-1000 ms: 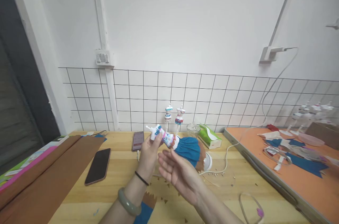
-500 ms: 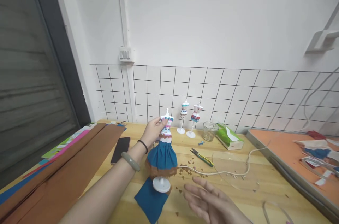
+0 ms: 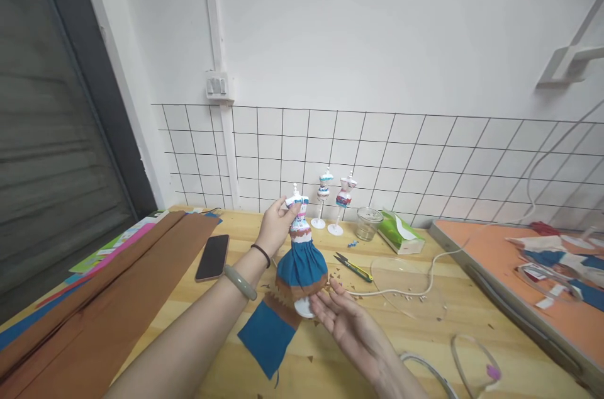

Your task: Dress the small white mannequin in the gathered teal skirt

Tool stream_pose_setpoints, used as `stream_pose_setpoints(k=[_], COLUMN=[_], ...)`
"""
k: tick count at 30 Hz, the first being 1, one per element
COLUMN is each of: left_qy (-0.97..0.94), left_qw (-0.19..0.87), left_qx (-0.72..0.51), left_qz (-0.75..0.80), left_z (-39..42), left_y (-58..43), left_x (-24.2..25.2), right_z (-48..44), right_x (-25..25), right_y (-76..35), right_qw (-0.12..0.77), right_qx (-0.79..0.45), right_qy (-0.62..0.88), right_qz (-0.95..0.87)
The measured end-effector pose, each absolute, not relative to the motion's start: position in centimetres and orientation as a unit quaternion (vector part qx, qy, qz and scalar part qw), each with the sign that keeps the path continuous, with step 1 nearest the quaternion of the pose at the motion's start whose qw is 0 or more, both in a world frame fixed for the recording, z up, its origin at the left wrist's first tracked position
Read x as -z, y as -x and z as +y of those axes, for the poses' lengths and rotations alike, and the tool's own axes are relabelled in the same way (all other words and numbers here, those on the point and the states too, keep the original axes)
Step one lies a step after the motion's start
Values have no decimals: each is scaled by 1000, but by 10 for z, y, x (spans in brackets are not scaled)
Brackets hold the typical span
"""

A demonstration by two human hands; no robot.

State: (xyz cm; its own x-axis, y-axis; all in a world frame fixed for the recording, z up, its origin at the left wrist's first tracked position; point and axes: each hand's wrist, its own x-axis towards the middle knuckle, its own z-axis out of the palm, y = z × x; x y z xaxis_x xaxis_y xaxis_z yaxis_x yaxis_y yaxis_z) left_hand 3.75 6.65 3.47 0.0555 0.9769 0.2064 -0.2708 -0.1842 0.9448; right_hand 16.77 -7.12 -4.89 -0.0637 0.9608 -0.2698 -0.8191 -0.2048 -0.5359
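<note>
My left hand [image 3: 279,223] is closed round the upper body of a miniature dress form [image 3: 301,226], which leans slightly. The form wears a gathered blue skirt [image 3: 302,264] with a brown zigzag-edged hem, and its round white base [image 3: 304,307] shows beneath. My right hand [image 3: 346,323] is open, palm up, fingers stretched to the hem's right side; whether they touch the cloth I cannot tell. On the table in front lies a blue fabric piece [image 3: 268,337] with a brown end. Yellow-handled thread snips [image 3: 353,267] lie behind my right hand, beside brown scraps.
Two more miniature dress forms [image 3: 323,197] stand by the wall, near a glass jar [image 3: 368,224] and a green tissue pack [image 3: 400,232]. A phone [image 3: 212,257] and brown cloth [image 3: 99,298] lie left. A white cord [image 3: 401,291] crosses the table toward an orange board [image 3: 500,273].
My right hand has come left and up to the skirt hem. The dress form has swung, its skirt and base moving right and upward. The view has tilted a little.
</note>
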Motion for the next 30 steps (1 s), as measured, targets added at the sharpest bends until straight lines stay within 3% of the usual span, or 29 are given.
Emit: stream_pose_setpoints(k=[30], left_qy=[-455], left_qw=[547], left_qx=[-600], left_qz=[366], left_z=[72], left_y=[-39], left_x=[-25], right_z=[-68], right_x=[62], right_y=[-148], right_qw=[692], right_qx=[-611], right_qy=[353], right_qz=[-150])
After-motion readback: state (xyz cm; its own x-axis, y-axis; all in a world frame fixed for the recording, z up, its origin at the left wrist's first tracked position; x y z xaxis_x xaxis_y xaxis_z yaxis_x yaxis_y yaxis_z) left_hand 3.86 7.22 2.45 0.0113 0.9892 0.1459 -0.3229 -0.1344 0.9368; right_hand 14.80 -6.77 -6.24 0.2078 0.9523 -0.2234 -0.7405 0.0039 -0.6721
